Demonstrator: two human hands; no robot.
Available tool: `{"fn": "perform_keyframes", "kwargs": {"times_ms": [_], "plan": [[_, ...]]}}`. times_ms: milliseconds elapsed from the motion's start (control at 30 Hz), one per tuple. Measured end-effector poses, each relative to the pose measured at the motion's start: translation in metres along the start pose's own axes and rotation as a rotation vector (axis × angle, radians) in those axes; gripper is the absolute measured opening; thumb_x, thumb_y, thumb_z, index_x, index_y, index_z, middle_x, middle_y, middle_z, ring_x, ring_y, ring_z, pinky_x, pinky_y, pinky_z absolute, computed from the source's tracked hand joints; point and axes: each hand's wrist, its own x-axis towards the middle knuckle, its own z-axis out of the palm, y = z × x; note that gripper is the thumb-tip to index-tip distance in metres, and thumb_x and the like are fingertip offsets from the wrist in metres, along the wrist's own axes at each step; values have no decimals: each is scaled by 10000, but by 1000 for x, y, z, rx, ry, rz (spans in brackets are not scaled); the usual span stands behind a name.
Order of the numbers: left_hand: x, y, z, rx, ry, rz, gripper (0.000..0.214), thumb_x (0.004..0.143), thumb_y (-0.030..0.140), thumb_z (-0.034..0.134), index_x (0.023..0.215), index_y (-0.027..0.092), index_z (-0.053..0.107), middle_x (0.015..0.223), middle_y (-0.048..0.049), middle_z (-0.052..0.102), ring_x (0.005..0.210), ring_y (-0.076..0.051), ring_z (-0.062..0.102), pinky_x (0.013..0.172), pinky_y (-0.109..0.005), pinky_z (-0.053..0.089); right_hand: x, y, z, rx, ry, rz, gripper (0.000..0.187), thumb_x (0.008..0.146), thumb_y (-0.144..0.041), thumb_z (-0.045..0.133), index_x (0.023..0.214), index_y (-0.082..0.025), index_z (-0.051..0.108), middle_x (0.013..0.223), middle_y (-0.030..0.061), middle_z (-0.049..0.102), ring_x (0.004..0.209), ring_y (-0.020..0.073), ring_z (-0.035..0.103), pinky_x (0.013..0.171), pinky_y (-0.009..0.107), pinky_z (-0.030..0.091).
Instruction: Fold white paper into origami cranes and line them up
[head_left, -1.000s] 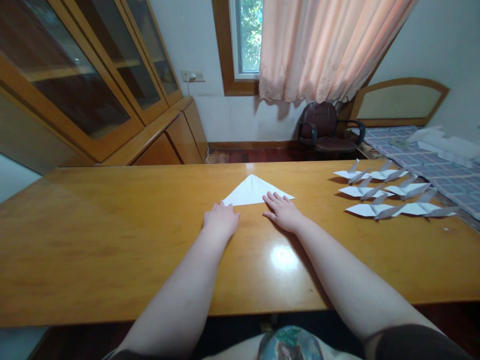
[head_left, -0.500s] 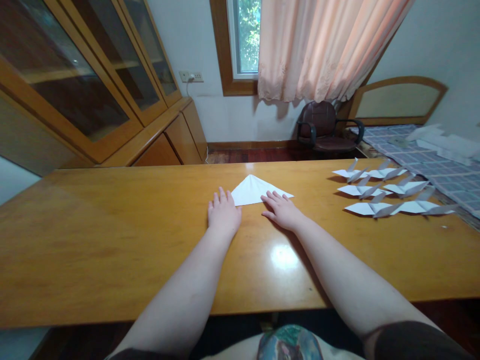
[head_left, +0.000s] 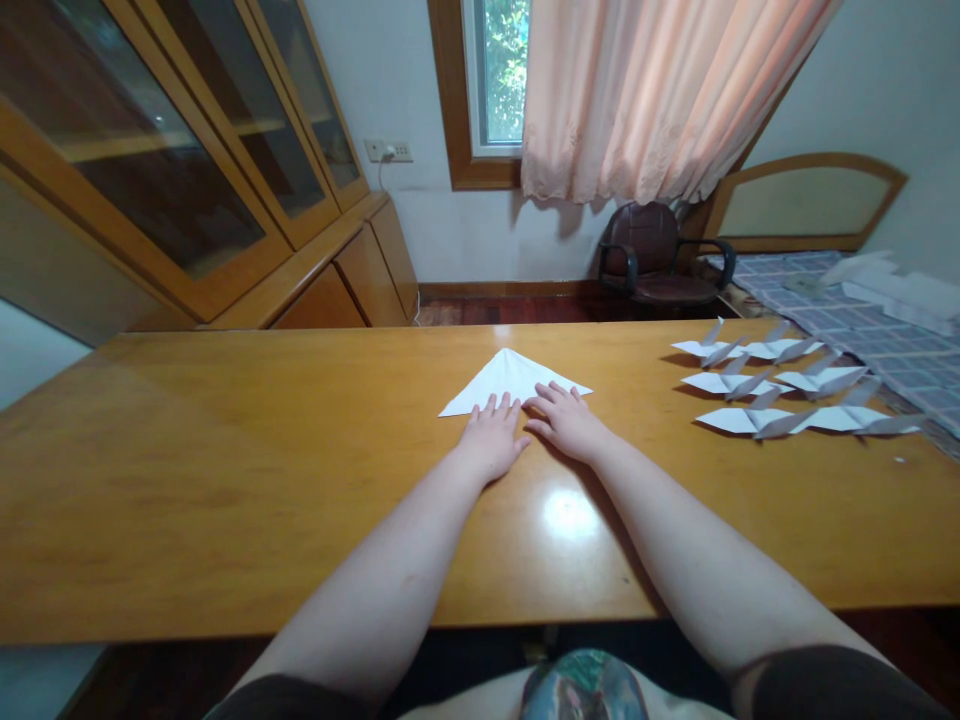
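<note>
A sheet of white paper folded into a triangle (head_left: 501,375) lies flat on the wooden table (head_left: 225,480), its peak pointing away from me. My left hand (head_left: 492,438) rests palm down with fingers spread, the fingertips on the paper's near edge around its middle. Close beside it, my right hand (head_left: 566,420) also lies flat with fingers apart, touching the near edge toward the right corner. Neither hand grasps anything. The fingers cover parts of the folded edge.
Several folded white paper cranes (head_left: 742,420) stand in rows at the table's right. Behind the table are a brown armchair (head_left: 649,255), a pink curtain (head_left: 645,100) and a bed with a checked cover (head_left: 922,350). A glass-door cabinet (head_left: 225,180) stands at the left.
My left hand has slid right along the paper's near edge, from the left corner to the middle, uncovering that corner. My right hand has stayed nearly in place. The view has shifted slightly.
</note>
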Motion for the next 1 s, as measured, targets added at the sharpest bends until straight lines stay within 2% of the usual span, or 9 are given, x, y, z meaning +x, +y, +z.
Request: {"fn": "perform_keyframes", "kwargs": {"times_ms": [267, 567, 700, 767, 833, 900, 967, 1000], "plan": [[-1, 1, -3, -7, -29, -5, 691, 922, 479, 392, 1511, 164, 217, 1591, -111, 118, 1460, -330, 91, 1164, -537, 142, 0, 2, -12, -72, 86, 49, 277, 911, -430, 513, 1077, -256, 649, 1257, 88, 584, 1198, 288, 480, 1007, 500, 358], [-2, -1, -4, -14, -34, 5, 711, 918, 475, 396, 1516, 152, 191, 1588, -123, 116, 1461, -328, 96, 1162, -534, 144, -3, 19, -23, -118, 149, 307, 298, 923, -323, 437, 933, -241, 723, 1125, 69, 671, 1021, 245, 598, 904, 399, 417], [-3, 0, -5, -26, -36, 7, 704, 914, 474, 403, 1514, 169, 199, 1588, -117, 121, 1461, -327, 92, 1161, -533, 143, -4, 25, -27, -143, 147, 421, 322, 900, -287, 429, 888, -217, 743, 1039, 95, 698, 946, 266, 626, 863, 413, 430], [-3, 0, -6, -36, -40, 6, 701, 912, 472, 410, 1512, 174, 204, 1588, -114, 127, 1462, -324, 90, 1162, -531, 140, -5, 26, -28, -187, 171, 505, 323, 885, -265, 436, 878, -176, 746, 1010, 139, 697, 961, 296, 619, 923, 467, 396], [-3, -2, -7, -52, -41, 9, 700, 908, 470, 421, 1509, 179, 210, 1588, -112, 136, 1463, -318, 92, 1163, -526, 141, -4, 27, -27, -227, 248, 575, 303, 866, -235, 454, 893, -126, 735, 1010, 182, 687, 1015, 326, 596, 1002, 522, 327], [-4, -7, -8, -75, -36, 21, 695, 897, 472, 448, 1498, 193, 239, 1588, -107, 155, 1462, -315, 110, 1160, -530, 150, -3, 26, -24, -206, 348, 552, 291, 860, -217, 462, 960, -102, 710, 1085, 198, 666, 1085, 327, 565, 1055, 526, 281], [-4, -13, -10, -104, -17, 44, 638, 881, 465, 487, 1450, 218, 339, 1581, -99, 205, 1452, -320, 158, 1149, -544, 176, -2, 23, -19, -110, 375, 378, 318, 882, -233, 454, 1083, -114, 668, 1242, 183, 609, 1166, 292, 533, 1073, 469, 305], [-4, -15, -11, -120, 9, 59, 565, 877, 451, 499, 1391, 229, 424, 1563, -94, 264, 1438, -321, 207, 1140, -545, 199, -1, 21, -16, -53, 342, 246, 346, 897, -255, 447, 1157, -128, 637, 1336, 166, 553, 1220, 270, 504, 1071, 431, 329]]}}
